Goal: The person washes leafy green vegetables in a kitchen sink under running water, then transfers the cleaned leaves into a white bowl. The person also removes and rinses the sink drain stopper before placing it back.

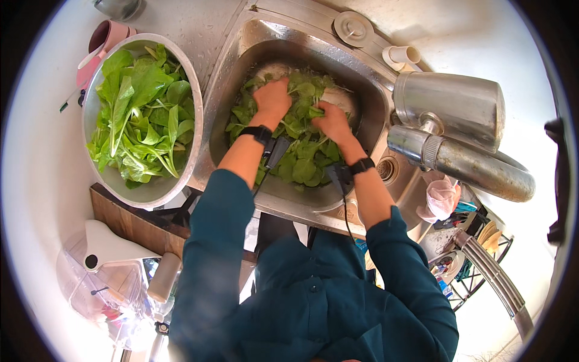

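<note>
Both of my hands are in the stainless steel sink basin (289, 199), among loose leafy greens (304, 165) that lie in water. My left hand (272, 100) is at the upper middle of the basin, its fingers down in the leaves and partly hidden. Right of it, my right hand (332, 121) has its fingers curled round a small leafy green (315, 111). What my left fingers hold, if anything, cannot be told. A large metal bowl (197, 113) with a heap of more leafy greens (144, 113) stands left of the basin.
A faucet (461, 160) with a metal cylinder (450, 108) reaches over the sink's right side. A round metal lid (353, 29) lies at the back rim. A pink cloth (438, 199) hangs at the right. Behind the bowl stands a pink cup (106, 36); a dish rack (466, 289) is lower right.
</note>
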Motion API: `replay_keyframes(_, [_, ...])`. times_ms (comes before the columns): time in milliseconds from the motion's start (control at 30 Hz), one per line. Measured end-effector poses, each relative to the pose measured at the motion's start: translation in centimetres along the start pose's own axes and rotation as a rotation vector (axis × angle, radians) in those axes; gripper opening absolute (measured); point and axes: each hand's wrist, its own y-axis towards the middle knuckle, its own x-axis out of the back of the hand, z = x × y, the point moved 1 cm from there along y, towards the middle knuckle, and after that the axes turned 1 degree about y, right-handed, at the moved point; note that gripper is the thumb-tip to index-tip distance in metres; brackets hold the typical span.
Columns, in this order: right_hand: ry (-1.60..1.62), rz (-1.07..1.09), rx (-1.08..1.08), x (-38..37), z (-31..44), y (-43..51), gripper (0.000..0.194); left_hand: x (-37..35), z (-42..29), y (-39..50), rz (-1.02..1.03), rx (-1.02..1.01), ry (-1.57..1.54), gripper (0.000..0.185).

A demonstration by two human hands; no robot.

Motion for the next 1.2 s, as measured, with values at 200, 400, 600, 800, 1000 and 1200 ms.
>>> replay_keyframes(200, [0.309, -0.249, -0.016, 5.6, 1.0, -4.5, 0.023, 5.3, 2.6, -6.9, -0.251, 0.039, -0.409, 0.046])
replay_keyframes(400, [-0.203, -0.532, 0.107, -0.2, 2.6, -2.7, 0.044, 1.9, 1.8, -7.1, -0.118, 0.028, -0.108, 0.055])
replay_keyframes(600, [-0.305, -0.092, 0.09, -4.0, 2.0, 1.3, 0.044, -2.1, 2.0, -3.6, -0.032, -0.106, 0.04, 0.044])
replay_keyframes(800, [0.566, -0.066, -0.061, 1.7, 3.8, -2.4, 0.031, 2.9, 2.4, -7.1, -0.009, 0.106, -0.684, 0.037])
replay_keyframes(1000, [1.23, 0.227, -0.092, 5.3, 9.8, -7.4, 0.048, 5.7, -0.2, -12.1, -0.031, -0.272, -1.249, 0.072])
replay_keyframes(1200, [1.238, 0.337, 0.095, 6.8, 12.1, -10.8, 0.07, 4.7, -0.7, -12.8, -0.119, -0.069, -1.39, 0.052])
